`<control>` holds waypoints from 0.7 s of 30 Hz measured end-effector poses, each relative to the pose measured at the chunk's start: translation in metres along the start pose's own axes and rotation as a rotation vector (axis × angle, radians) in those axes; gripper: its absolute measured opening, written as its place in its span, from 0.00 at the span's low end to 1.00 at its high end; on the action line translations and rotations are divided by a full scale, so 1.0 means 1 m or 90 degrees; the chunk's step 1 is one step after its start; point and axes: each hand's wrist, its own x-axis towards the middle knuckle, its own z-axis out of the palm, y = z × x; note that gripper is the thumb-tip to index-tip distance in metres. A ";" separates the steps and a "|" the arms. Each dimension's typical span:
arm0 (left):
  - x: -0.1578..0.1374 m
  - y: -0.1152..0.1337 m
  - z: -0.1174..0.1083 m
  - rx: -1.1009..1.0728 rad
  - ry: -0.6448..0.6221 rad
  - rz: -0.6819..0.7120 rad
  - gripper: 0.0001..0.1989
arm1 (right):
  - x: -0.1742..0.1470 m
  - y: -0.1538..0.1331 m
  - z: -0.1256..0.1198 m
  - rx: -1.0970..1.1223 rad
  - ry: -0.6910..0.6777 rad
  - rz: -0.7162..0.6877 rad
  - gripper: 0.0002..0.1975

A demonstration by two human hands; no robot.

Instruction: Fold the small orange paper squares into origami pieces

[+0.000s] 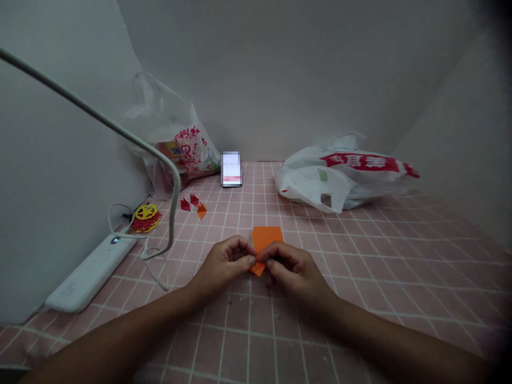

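Observation:
Between my two hands is a small folded piece of orange paper (258,268), pinched from both sides. My left hand (230,262) grips its left side between thumb and fingers, and my right hand (294,266) pinches the right side; the fingertips nearly meet and cover part of the folds. Just behind lies a stack of square orange paper (267,236) flat on the surface. Farther off to the left sit small folded paper pieces, an orange one (201,210) and two red ones (185,204).
A lit phone (231,169) leans at the back. Plastic bags stand at the back left (192,144) and back right (344,176). At left are a white power bank (94,272), a cable (174,213) arching across, and yellow and red cut-out shapes (146,216). Pink grid-patterned tabletop (384,298).

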 end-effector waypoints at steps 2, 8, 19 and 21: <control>-0.001 0.001 0.001 0.035 0.019 0.013 0.09 | 0.003 0.004 0.000 0.075 -0.011 0.013 0.02; -0.004 0.001 0.003 0.119 0.030 0.065 0.07 | 0.008 0.010 0.000 0.189 -0.011 0.061 0.08; -0.004 0.002 0.003 0.173 0.041 0.078 0.07 | 0.006 0.004 0.000 0.192 -0.031 0.060 0.07; -0.003 0.002 0.004 0.172 0.041 0.075 0.06 | 0.007 0.004 0.001 0.176 -0.040 0.062 0.09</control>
